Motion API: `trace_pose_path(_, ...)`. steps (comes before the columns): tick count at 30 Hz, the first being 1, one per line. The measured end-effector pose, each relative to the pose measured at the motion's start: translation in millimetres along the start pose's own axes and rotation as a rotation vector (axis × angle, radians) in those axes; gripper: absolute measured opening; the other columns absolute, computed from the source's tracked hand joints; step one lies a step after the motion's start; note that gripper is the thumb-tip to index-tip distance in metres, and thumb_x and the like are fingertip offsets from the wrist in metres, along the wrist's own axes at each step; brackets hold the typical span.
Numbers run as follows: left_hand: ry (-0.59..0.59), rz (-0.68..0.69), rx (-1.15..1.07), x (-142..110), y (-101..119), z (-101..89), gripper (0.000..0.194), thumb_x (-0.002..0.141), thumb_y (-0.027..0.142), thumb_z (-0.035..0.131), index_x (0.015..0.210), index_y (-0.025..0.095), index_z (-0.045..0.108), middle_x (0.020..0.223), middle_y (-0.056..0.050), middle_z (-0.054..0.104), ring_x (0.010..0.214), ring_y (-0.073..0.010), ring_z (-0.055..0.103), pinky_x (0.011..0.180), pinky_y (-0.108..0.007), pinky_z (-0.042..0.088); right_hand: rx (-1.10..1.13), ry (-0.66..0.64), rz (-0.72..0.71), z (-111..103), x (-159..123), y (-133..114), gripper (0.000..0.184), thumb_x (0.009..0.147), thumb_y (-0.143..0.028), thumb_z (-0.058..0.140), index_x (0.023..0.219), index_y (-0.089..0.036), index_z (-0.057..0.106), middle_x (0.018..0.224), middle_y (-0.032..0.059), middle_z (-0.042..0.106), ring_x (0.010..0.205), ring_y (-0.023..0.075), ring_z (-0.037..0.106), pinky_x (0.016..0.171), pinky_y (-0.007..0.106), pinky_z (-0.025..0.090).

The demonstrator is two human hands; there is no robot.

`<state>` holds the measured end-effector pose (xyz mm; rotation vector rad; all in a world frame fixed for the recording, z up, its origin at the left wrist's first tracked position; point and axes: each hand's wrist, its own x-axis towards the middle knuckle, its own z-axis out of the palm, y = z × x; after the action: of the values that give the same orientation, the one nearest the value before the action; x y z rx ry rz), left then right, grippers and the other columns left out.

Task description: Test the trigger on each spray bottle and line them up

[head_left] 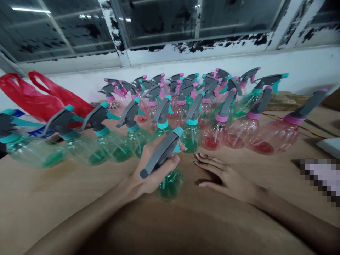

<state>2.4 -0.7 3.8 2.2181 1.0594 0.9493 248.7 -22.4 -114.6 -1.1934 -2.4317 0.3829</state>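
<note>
Near the middle of the table stands a green spray bottle (170, 186) with a grey and teal trigger head. My left hand (151, 170) is wrapped round its neck, just under the head, and hides the collar. To the right, my right hand (223, 173) rests palm down on the wood with its fingers stretched out, apart from any bottle. Just beyond my hands runs a front row of spray bottles. Those at the left and middle, such as a green one (191, 138), have teal collars; a pink one (214, 136) and others at the right have pink collars.
Several more spray bottles crowd the back of the wooden table (79, 198) by the white wall. A red plastic bag (50, 99) lies at the back left. Cardboard (284, 101) and a thin wire are at the back right. A blurred-out flat object (322, 177) lies at the right.
</note>
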Motion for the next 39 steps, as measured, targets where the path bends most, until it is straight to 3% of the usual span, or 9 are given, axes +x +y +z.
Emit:
trace_pose_path(7, -0.031, 0.009, -0.072, -2.5, 8.0, -2.6, 0.007, 0.076, 0.022, 0.047, 0.077, 0.023, 0.054, 0.075, 0.001, 0.058, 0.069, -0.0161, 0.056, 0.062, -0.028, 0.046, -0.015, -0.015, -0.012, -1.2, -0.2, -1.3, 0.057, 0.086, -0.049, 0.050, 0.136, -0.024, 0.039, 0.144, 0.0039, 0.039, 0.133, 0.0232, 0.033, 0.107, 0.046, 0.034)
trace_pose_path(14, 0.001, -0.053, -0.025, -6.2, 7.4, 2.7, 0.018, 0.080, 0.032, 0.049, 0.096, 0.027, 0.055, 0.073, 0.000, 0.058, 0.060, -0.0170, 0.054, 0.059, -0.030, 0.049, -0.006, -0.016, -0.003, -2.2, 0.6, -1.6, 0.058, 0.086, -0.049, 0.051, 0.137, -0.024, 0.039, 0.144, 0.0038, 0.039, 0.133, 0.0234, 0.033, 0.107, 0.046, 0.034)
trace_pose_path(22, -0.007, -0.041, 0.013, -7.4, 3.9, 5.6, 0.029, 0.082, 0.029, 0.046, 0.111, 0.028, 0.053, 0.073, 0.001, 0.055, 0.062, -0.0169, 0.056, 0.060, -0.030, 0.049, 0.016, -0.003, 0.002, -1.5, 0.6, -1.6, 0.058, 0.085, -0.049, 0.052, 0.136, -0.026, 0.040, 0.143, 0.0028, 0.041, 0.133, 0.0230, 0.032, 0.108, 0.045, 0.033)
trace_pose_path(26, -0.026, -0.065, -0.009, -8.2, 3.7, 7.6, 0.029, 0.084, 0.032, 0.045, 0.112, 0.028, 0.051, 0.069, 0.002, 0.054, 0.060, -0.0167, 0.056, 0.059, -0.030, 0.048, 0.021, -0.002, -0.008, -0.2, 0.5, 0.4, 0.058, 0.085, -0.049, 0.052, 0.137, -0.026, 0.039, 0.143, 0.0033, 0.040, 0.133, 0.0231, 0.033, 0.107, 0.045, 0.033)
trace_pose_path(31, 0.039, -0.132, -0.018, -12.2, 6.3, 9.3, 0.020, 0.084, 0.034, 0.047, 0.103, 0.027, 0.050, 0.073, 0.000, 0.054, 0.070, -0.0190, 0.059, 0.064, -0.031, 0.048, 0.018, 0.006, -0.008, -0.9, 0.8, 0.4, 0.058, 0.085, -0.049, 0.052, 0.136, -0.026, 0.039, 0.143, 0.0037, 0.040, 0.132, 0.0238, 0.034, 0.107, 0.046, 0.034)
trace_pose_path(39, -0.014, -0.065, -0.047, -9.0, 2.9, 6.8, 0.028, 0.086, 0.031, 0.046, 0.113, 0.028, 0.051, 0.073, 0.000, 0.055, 0.060, -0.0162, 0.053, 0.061, -0.032, 0.047, 0.042, 0.023, -0.023, -2.9, 1.5, -1.8, 0.057, 0.085, -0.048, 0.052, 0.137, -0.027, 0.039, 0.142, 0.0037, 0.041, 0.132, 0.0239, 0.035, 0.106, 0.047, 0.034)
